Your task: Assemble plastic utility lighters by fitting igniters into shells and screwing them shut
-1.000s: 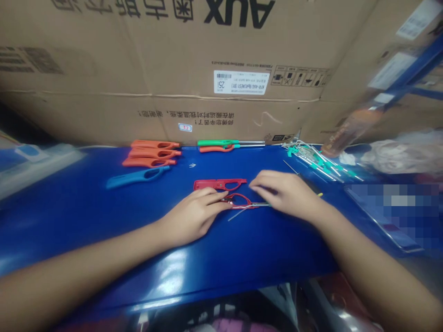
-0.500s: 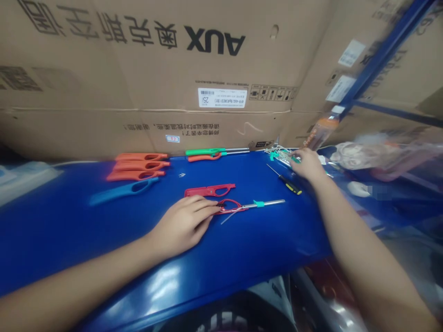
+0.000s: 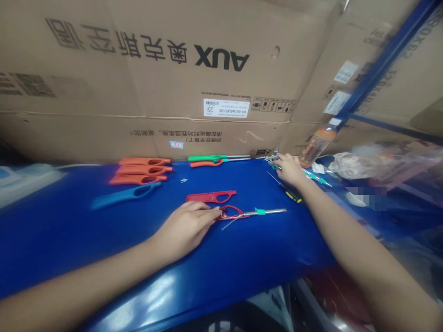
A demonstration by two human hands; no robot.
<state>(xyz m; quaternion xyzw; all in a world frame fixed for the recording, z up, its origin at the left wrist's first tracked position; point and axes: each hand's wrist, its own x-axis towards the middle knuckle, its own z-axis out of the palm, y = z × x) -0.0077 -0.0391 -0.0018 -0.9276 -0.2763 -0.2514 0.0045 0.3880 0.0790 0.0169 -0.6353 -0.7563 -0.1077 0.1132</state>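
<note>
My left hand (image 3: pixel 188 226) is closed around the handle of a red gas lighter (image 3: pixel 235 213), holding it against the blue table. A metal tube with a teal collar (image 3: pixel 260 211) extends rightward from that lighter, and a thin pale wire or tube hangs below its trigger loop. Just behind it lies a separate red handle shell (image 3: pixel 212 196). At the back right, my right hand (image 3: pixel 290 170) reaches into a pile of metal lighter tubes with teal parts (image 3: pixel 313 176). Its fingers are curled down over the pile; whatever is between their tips is hidden. A black-and-yellow screwdriver (image 3: pixel 290 192) lies beside that wrist.
Orange handle shells (image 3: pixel 141 170) and a blue one (image 3: pixel 126 195) lie at left. Near the cardboard box (image 3: pixel 155 92) are green and orange lighters (image 3: pixel 207 160) and tiny screws (image 3: pixel 184 180). An orange-capped drink bottle (image 3: pixel 318 145) and plastic bags (image 3: pixel 356 161) stand at right.
My right hand has shifted left across the pile, uncovering tubes on its right side. The left hand still holds the red lighter in place. The whole view has tilted slightly.
</note>
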